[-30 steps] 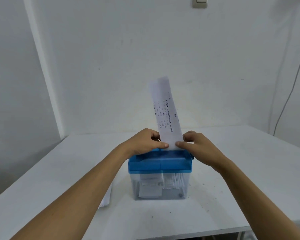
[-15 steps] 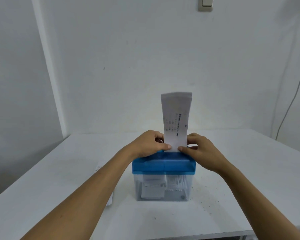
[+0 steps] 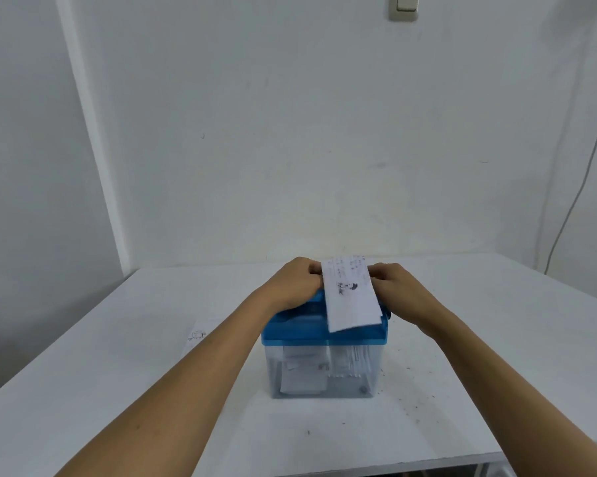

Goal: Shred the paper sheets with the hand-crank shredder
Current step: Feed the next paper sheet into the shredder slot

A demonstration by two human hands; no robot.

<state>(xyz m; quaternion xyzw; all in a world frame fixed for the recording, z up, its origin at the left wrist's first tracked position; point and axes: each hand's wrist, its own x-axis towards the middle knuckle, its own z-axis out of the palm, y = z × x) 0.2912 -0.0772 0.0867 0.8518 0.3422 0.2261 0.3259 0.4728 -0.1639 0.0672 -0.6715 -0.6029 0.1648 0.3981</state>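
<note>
White paper sheet (image 3: 350,301) flops toward six o'clock over the blue shredder (image 3: 292,327). Our left hand (image 3: 295,282) pinches it at nine o'clock, our right hand (image 3: 398,287) at three. Clear bin (image 3: 273,371) holds scraps (image 3: 304,376).

One shredder (image 3: 290,330) on one table (image 3: 118,373). Above it, two hands, the left hand (image 3: 293,284) and right hand (image 3: 398,287), and one paper strip (image 3: 352,301); left of it, one sheet (image 3: 200,333).
</note>
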